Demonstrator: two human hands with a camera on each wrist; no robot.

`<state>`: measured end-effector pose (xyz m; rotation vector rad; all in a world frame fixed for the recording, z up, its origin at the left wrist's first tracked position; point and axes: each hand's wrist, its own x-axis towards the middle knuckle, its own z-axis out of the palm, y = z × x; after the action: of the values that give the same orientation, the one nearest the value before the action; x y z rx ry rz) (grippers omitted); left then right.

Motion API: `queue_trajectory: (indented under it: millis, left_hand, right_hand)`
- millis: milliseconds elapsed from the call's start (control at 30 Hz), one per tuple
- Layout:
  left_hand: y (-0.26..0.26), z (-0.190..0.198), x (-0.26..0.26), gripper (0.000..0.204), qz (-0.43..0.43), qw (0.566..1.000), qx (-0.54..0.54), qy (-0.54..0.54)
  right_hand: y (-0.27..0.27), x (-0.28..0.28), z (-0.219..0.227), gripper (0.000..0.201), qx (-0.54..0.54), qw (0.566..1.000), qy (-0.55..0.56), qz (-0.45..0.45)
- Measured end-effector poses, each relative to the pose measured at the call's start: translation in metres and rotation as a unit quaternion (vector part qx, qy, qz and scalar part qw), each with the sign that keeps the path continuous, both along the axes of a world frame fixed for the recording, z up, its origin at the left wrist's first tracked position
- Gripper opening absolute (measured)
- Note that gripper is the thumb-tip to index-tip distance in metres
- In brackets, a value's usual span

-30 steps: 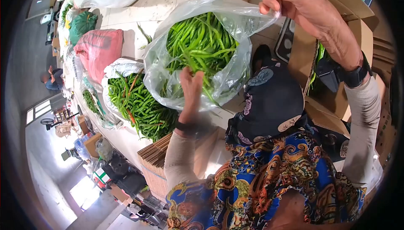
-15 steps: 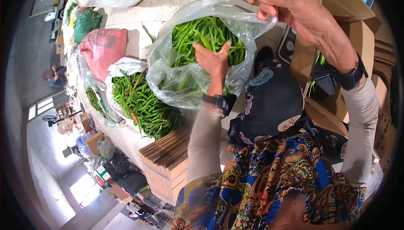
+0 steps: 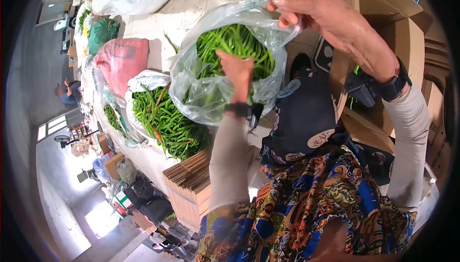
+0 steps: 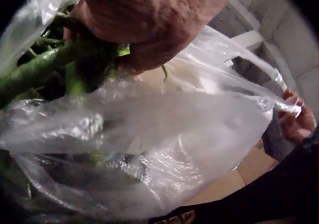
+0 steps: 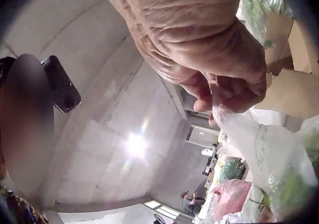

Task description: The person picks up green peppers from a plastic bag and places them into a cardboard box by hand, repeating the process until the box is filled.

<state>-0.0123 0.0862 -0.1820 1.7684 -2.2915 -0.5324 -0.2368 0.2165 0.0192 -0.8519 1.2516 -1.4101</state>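
Note:
A clear plastic bag (image 3: 189, 82) full of long green chili peppers (image 3: 235, 37) hangs open in front of the body. My right hand (image 3: 318, 13) pinches its rim and holds it up at the right, with the gathered plastic (image 5: 227, 119) between thumb and fingers in the right wrist view. Inside the bag mouth, my left hand (image 3: 237, 73) is on the peppers. In the left wrist view the left hand (image 4: 149, 24) curls over several peppers (image 4: 40, 69), one green end poking out by the thumb; its fingertips are mostly hidden.
A sack of green peppers (image 3: 167, 118) stands left of the bag, beside a pink sack (image 3: 123, 61) and a green sack (image 3: 103, 34). Flattened cardboard (image 3: 187, 180) is stacked below. An open carton (image 3: 402, 46) stands at the right. A person (image 3: 69, 92) is far off.
My left hand lifted off peppers at the bag's near side, spread over the pile, then closed in on it. My right hand keeps the rim and has shifted slightly left and down.

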Motion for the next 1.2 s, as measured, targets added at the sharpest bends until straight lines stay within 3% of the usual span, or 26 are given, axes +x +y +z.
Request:
queue_trajectory:
  millis: [67,100,133,200,233,267,333,400,467,500,633,767,833,1000,1067,1133,1200]
  left_hand:
    - [-0.011,-0.014,0.026,0.109,-0.010,0.978,0.054,0.200]
    - [-0.012,-0.020,0.032,0.090,-0.003,0.943,0.026,0.332]
    - [-0.013,-0.024,0.043,0.090,-0.006,0.944,0.028,0.330]
    - [-0.004,0.010,0.053,0.069,0.075,0.927,0.152,0.336]
    - [0.002,0.020,0.053,0.055,0.087,0.896,0.184,0.394]
    - [0.008,0.032,0.051,0.055,0.087,0.897,0.183,0.394]
    - [0.017,0.048,0.047,0.048,0.069,0.846,0.188,0.495]
    - [0.009,0.047,0.063,0.050,0.052,0.848,0.195,0.490]
    - [0.006,0.046,0.074,0.043,-0.064,0.926,0.024,0.370]
    - [0.018,0.085,0.053,0.038,0.028,0.861,0.105,0.497]
    - [0.014,0.106,0.056,0.036,0.030,0.818,0.172,0.548]
    - [-0.003,0.143,0.056,0.033,0.023,0.819,0.136,0.556]
    - [-0.015,0.174,0.053,0.029,-0.011,0.800,0.146,0.581]
    - [-0.055,0.242,0.062,0.025,-0.171,0.749,0.223,0.599]
    - [-0.059,0.265,0.054,0.020,-0.144,0.740,0.229,0.616]
    - [-0.053,0.289,0.041,0.019,-0.172,0.716,0.238,0.633]
    - [-0.043,0.309,0.023,0.019,-0.169,0.632,0.325,0.683]
  right_hand:
    - [0.003,-0.004,0.003,0.021,0.001,1.000,-0.006,-0.007]
    - [0.004,-0.005,0.003,0.020,0.014,1.000,0.003,-0.017]
    - [0.006,-0.005,0.002,0.019,0.027,0.999,0.009,-0.025]
    - [0.009,-0.007,-0.003,0.018,0.030,0.999,0.003,-0.031]
    - [0.009,-0.007,-0.004,0.018,0.031,0.999,0.000,-0.034]
    - [0.008,-0.006,-0.003,0.018,0.030,0.999,0.000,-0.033]
    - [0.009,-0.004,-0.002,0.018,0.043,0.999,-0.005,-0.027]
    - [0.008,-0.004,-0.005,0.018,0.037,0.999,-0.005,-0.029]
    - [0.007,-0.004,-0.007,0.018,0.030,0.999,-0.005,-0.030]
    - [0.007,-0.004,-0.008,0.018,0.025,0.999,-0.011,-0.035]
    - [0.005,-0.015,-0.015,0.030,0.058,0.998,0.003,-0.001]
    - [0.008,-0.018,-0.020,0.030,0.089,0.996,0.004,-0.017]
    - [0.008,-0.017,-0.023,0.016,0.098,0.992,-0.020,-0.073]
    - [0.009,-0.018,-0.019,0.015,0.100,0.989,0.045,-0.095]
    - [0.012,-0.022,-0.020,0.016,0.069,0.986,0.088,-0.125]
    - [0.015,-0.028,-0.016,0.019,0.053,0.985,0.105,-0.129]
    - [0.023,-0.029,0.004,0.023,0.003,0.976,0.159,-0.150]
